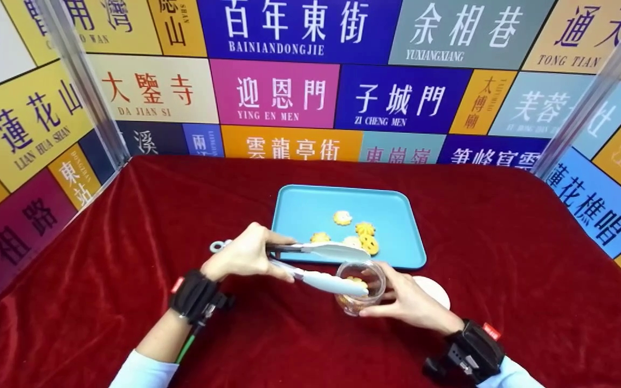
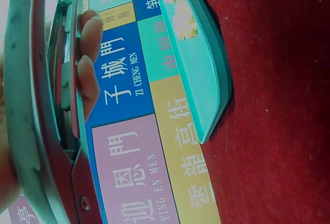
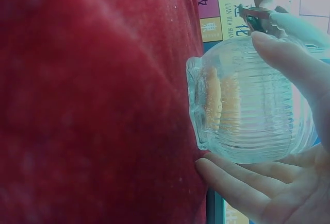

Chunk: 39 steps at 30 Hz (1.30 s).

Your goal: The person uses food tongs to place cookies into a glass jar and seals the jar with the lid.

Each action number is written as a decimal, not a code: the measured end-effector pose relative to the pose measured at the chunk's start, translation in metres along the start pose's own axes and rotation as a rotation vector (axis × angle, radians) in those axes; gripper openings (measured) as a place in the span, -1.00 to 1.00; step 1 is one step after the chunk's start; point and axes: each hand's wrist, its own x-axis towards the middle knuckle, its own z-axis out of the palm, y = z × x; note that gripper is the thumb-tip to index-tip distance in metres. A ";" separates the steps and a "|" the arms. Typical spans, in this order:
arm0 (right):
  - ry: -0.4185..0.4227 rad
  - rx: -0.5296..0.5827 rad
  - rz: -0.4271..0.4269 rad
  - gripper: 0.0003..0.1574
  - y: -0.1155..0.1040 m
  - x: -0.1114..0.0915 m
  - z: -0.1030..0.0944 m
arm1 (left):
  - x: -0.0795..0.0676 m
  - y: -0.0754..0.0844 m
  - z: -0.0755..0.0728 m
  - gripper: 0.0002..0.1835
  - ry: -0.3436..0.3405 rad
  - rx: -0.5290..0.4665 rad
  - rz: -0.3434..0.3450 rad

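Note:
My left hand point(image 1: 248, 253) grips a pair of tongs point(image 1: 329, 283) with pale blue tips. The two tips stand apart, one over the near edge of the tray and the other across the mouth of a clear jar point(image 1: 349, 308). Round the jar's right side, my right hand point(image 1: 407, 299) holds it with thumb and fingers. Ridged walls show in the right wrist view, with cookies point(image 3: 229, 103) lying at the jar's bottom. Several flower-shaped cookies point(image 1: 365, 229) lie on the blue tray point(image 1: 310, 205) behind the jar, partly hidden by the upper tong arm.
A white round lid point(image 1: 434, 291) lies on the red cloth point(image 1: 202, 199), partly behind my right hand. Colourful sign panels point(image 1: 275, 94) stand behind the table. Clear upright posts point(image 1: 87, 81) rise at the back corners.

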 end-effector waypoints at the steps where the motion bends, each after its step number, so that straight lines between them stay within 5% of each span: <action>1: -0.001 0.002 0.004 -0.05 0.000 0.000 0.000 | 0.000 0.000 0.000 -0.40 -0.002 0.002 -0.002; 10: -0.009 0.030 0.009 -0.04 -0.001 0.000 0.001 | 0.002 0.000 0.001 -0.42 0.016 0.002 -0.004; 23: 0.007 -0.004 0.005 -0.04 0.000 -0.001 0.001 | 0.003 -0.003 0.000 -0.46 0.225 0.033 -0.092; 32: 0.009 -0.007 0.008 -0.02 0.000 0.000 0.001 | 0.004 -0.011 0.001 -0.37 0.334 0.094 -0.288; 39: 0.008 0.000 -0.003 -0.03 0.000 0.000 0.001 | 0.003 -0.027 0.008 -0.41 0.321 0.150 -0.376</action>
